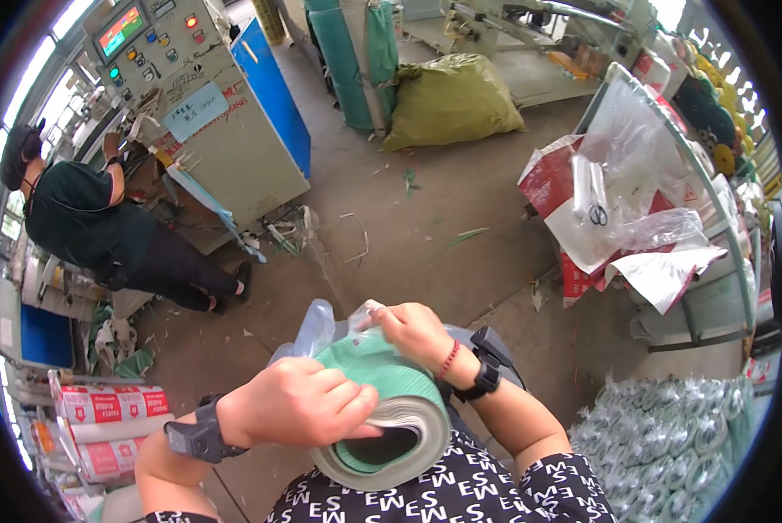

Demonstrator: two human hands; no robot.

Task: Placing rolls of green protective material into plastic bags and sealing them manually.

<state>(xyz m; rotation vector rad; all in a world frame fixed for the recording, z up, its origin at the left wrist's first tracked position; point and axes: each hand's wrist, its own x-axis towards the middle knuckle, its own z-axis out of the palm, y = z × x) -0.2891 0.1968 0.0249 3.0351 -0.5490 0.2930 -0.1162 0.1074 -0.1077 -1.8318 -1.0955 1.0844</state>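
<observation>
A roll of green and white sheet material (385,373) stands against my front, its hollow end turned toward me. My left hand (308,403) is closed on the near left edge of the roll, fingers curled and the thumb at its open core. At the far end my right hand (415,336) pinches clear plastic film (317,324), which bunches around that end and sticks out to the left. Part of the film is hidden behind the roll and my hands.
A co-worker (103,218) stands at a control cabinet (208,131) on the left. A yellow-green sack (456,100) lies ahead by a wrapped green roll (347,61). Scissors (597,214) rest on a plastic-covered rack at right. Many plastic-wrapped rolls (670,444) are stacked lower right.
</observation>
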